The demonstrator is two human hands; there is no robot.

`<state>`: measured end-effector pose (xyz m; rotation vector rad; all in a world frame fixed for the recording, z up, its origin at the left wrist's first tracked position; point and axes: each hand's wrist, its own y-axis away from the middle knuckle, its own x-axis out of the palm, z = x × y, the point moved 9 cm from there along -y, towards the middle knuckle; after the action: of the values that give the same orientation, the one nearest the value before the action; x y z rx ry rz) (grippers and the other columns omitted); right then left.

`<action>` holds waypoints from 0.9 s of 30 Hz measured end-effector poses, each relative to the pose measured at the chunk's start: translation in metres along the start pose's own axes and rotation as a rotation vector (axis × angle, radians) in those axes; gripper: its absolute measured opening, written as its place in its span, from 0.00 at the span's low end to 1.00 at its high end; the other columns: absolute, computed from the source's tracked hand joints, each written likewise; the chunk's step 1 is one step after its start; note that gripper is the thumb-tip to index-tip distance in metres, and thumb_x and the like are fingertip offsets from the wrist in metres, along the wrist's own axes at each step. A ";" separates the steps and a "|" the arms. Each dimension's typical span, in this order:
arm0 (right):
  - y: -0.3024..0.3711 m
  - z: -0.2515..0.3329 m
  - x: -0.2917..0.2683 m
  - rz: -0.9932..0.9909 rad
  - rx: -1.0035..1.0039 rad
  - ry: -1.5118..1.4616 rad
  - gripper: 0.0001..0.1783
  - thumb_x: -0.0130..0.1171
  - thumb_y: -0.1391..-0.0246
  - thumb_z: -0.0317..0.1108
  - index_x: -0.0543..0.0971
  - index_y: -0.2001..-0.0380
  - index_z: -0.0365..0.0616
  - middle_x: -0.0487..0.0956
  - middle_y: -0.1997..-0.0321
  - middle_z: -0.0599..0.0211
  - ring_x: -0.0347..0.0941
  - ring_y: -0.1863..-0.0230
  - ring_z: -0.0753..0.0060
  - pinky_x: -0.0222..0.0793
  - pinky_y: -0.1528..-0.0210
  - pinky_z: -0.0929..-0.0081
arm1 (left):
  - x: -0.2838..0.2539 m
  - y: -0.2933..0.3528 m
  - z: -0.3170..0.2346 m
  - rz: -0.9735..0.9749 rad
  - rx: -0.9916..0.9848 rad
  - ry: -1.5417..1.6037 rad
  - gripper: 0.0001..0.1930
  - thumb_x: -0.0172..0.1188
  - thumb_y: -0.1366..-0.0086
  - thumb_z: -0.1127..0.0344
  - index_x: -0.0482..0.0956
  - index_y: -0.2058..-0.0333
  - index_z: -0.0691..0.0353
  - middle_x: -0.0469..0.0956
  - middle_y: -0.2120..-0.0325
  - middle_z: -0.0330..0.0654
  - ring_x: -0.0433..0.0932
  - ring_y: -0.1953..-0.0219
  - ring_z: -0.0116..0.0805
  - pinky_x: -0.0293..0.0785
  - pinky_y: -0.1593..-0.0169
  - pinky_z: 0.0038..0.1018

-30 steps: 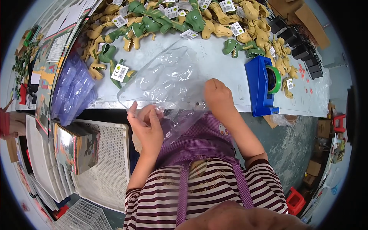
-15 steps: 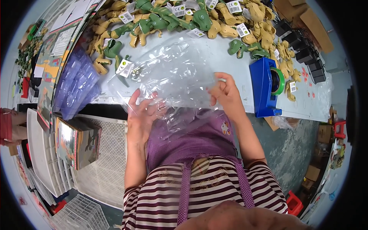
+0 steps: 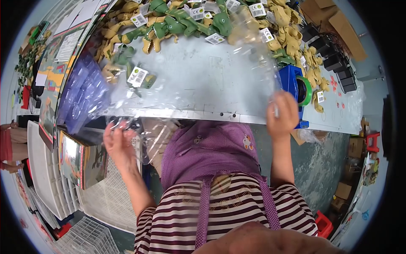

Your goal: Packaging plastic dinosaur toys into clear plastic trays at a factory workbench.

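Note:
My left hand (image 3: 121, 142) is over the front edge of the table (image 3: 194, 80), fingers curled on a crumpled clear plastic bag (image 3: 154, 133). Its film spreads up onto the table beside the stacked blue-tinted clear plastic pieces (image 3: 82, 95). Beside the blue tape dispenser (image 3: 289, 76), my right hand (image 3: 282, 114) is closed on another clear plastic bag (image 3: 251, 46), which is smeared by motion and trails up toward the toys. A green dinosaur toy (image 3: 148, 80) with a white tag lies above my left hand, partly under film.
Green and tan dinosaur toys (image 3: 182, 25) with tags are heaped along the far side. Printed card sheets (image 3: 63, 63) stand at the left, above a stack of boxes (image 3: 84, 161) on white crates. Black box-shaped items (image 3: 336, 57) line the right. Another person (image 3: 15, 146) is at far left.
My hands have moved apart, left hand leftward and right hand rightward. The clear plastic that lay between them is now in two parts, one at each hand. My right hand has closed.

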<state>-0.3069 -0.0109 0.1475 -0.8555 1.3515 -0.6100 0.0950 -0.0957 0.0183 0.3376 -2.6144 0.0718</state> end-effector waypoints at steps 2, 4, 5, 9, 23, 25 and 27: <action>0.017 0.020 0.025 0.188 -0.045 0.064 0.16 0.63 0.62 0.30 0.77 0.66 0.39 0.73 0.62 0.57 0.69 0.71 0.56 0.66 0.69 0.68 | -0.004 0.002 -0.015 0.005 0.069 0.054 0.15 0.55 0.40 0.73 0.67 0.54 0.64 0.76 0.63 0.50 0.78 0.70 0.36 0.79 0.68 0.31; 0.041 0.030 0.051 0.275 -0.063 0.090 0.18 0.65 0.61 0.35 0.76 0.64 0.40 0.72 0.60 0.58 0.67 0.71 0.57 0.65 0.69 0.68 | -0.016 0.003 -0.021 -0.103 0.108 0.042 0.14 0.55 0.40 0.74 0.68 0.55 0.63 0.76 0.64 0.49 0.78 0.68 0.35 0.78 0.69 0.30; 0.050 0.033 0.065 0.333 -0.055 0.066 0.22 0.65 0.61 0.40 0.75 0.62 0.41 0.71 0.59 0.58 0.66 0.70 0.58 0.63 0.68 0.67 | -0.010 0.008 -0.019 -0.068 0.087 0.049 0.11 0.54 0.39 0.72 0.69 0.57 0.62 0.76 0.65 0.49 0.78 0.67 0.35 0.78 0.70 0.29; 0.052 0.027 0.079 0.476 0.014 0.031 0.29 0.59 0.59 0.54 0.73 0.58 0.43 0.68 0.59 0.58 0.64 0.65 0.58 0.59 0.60 0.63 | 0.008 0.023 -0.015 0.049 -0.001 0.138 0.08 0.53 0.37 0.68 0.68 0.61 0.62 0.77 0.68 0.50 0.78 0.70 0.35 0.78 0.72 0.28; 0.079 0.038 0.055 0.516 -0.129 -0.198 0.17 0.65 0.64 0.35 0.73 0.68 0.46 0.70 0.50 0.66 0.64 0.59 0.55 0.63 0.57 0.61 | 0.013 0.031 -0.017 0.079 0.010 0.146 0.08 0.54 0.37 0.67 0.68 0.61 0.60 0.78 0.69 0.50 0.77 0.72 0.34 0.76 0.74 0.28; 0.077 0.042 0.058 0.565 -0.139 -0.246 0.16 0.63 0.63 0.32 0.73 0.67 0.45 0.70 0.50 0.66 0.65 0.56 0.55 0.64 0.56 0.62 | 0.013 0.031 -0.017 0.108 0.016 0.159 0.08 0.54 0.37 0.67 0.68 0.61 0.59 0.78 0.69 0.49 0.78 0.72 0.34 0.76 0.74 0.28; 0.074 0.035 0.063 0.567 -0.107 -0.224 0.16 0.63 0.63 0.32 0.72 0.67 0.45 0.70 0.51 0.66 0.65 0.55 0.55 0.64 0.54 0.62 | 0.008 0.031 -0.016 0.084 0.005 0.177 0.08 0.55 0.38 0.66 0.69 0.61 0.58 0.78 0.69 0.47 0.78 0.69 0.35 0.74 0.74 0.28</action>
<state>-0.2709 -0.0132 0.0507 -0.5633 1.3463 -0.0006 0.0879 -0.0655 0.0371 0.2128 -2.4520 0.1312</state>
